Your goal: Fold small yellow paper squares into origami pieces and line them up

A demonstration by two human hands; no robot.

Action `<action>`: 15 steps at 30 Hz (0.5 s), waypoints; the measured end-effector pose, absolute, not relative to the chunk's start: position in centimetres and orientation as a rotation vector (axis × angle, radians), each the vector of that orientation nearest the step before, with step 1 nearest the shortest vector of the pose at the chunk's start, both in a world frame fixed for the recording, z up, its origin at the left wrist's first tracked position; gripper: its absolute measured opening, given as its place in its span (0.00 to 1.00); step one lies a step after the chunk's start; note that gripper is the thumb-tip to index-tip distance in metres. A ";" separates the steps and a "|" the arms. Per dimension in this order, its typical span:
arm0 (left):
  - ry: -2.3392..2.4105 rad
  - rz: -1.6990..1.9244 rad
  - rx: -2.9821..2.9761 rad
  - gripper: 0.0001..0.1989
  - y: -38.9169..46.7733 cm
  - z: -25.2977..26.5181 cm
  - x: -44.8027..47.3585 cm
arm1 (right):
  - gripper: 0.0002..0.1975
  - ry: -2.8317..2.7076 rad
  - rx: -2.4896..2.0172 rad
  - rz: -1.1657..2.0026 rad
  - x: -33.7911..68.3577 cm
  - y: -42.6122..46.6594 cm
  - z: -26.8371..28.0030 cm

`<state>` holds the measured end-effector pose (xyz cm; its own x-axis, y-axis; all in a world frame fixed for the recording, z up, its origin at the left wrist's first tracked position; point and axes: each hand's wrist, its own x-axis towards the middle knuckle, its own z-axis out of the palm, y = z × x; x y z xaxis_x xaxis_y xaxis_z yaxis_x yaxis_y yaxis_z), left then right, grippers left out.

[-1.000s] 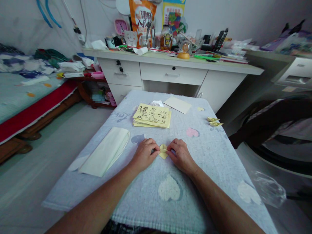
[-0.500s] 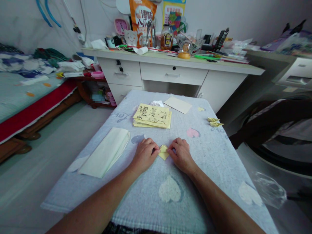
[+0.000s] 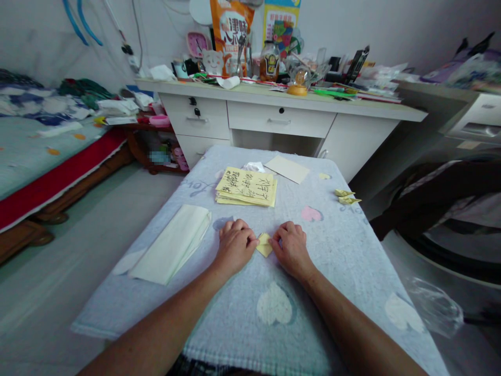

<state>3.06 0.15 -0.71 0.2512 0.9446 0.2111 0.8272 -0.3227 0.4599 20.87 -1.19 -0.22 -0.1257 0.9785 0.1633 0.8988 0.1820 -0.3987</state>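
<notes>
A small folded piece of yellow paper (image 3: 264,246) lies on the cloth-covered table (image 3: 324,308) between my hands. My left hand (image 3: 237,243) pinches its left corner with thumb and forefinger. On the opposite corner, my right hand (image 3: 290,245) has its fingertips closed in the same way. Beyond them rests a stack of yellow paper sheets (image 3: 246,187) with black handwriting on top. Two small folded yellow paper pieces (image 3: 347,197) sit near the table's right edge. Left of my left hand lies a folded pale green-white sheet (image 3: 172,244).
A cream card (image 3: 287,169) and crumpled white tissue (image 3: 254,166) lie at the table's far side. Behind stands a white desk (image 3: 282,117) crowded with a jar (image 3: 270,61), a snack bag (image 3: 230,36) and other items. A bed (image 3: 50,151) is at left, a washing machine (image 3: 475,125) at right.
The view has shifted slightly, so everything appears a little further right. Both hands keep their pinch on the small yellow paper, with hardly any visible movement.
</notes>
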 end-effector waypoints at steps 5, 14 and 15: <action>1.660 0.662 2.270 0.05 0.1 -0.7 3.2 | 0.08 -2.083 -1.776 0.255 20.9 -1.1 -0.5; 1.671 0.631 2.316 0.07 0.1 -0.5 3.3 | 0.08 -2.099 -1.814 0.230 20.7 -1.0 -0.5; 1.674 0.633 2.315 0.07 0.1 -0.5 3.3 | 0.08 -2.102 -1.818 0.232 20.7 -1.0 -0.5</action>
<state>3.32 0.10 -0.49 0.2607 0.9410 0.2160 0.8484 -0.3300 0.4139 20.72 -0.95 -0.50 -0.1146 0.9812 0.1552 0.9238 0.1627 -0.3466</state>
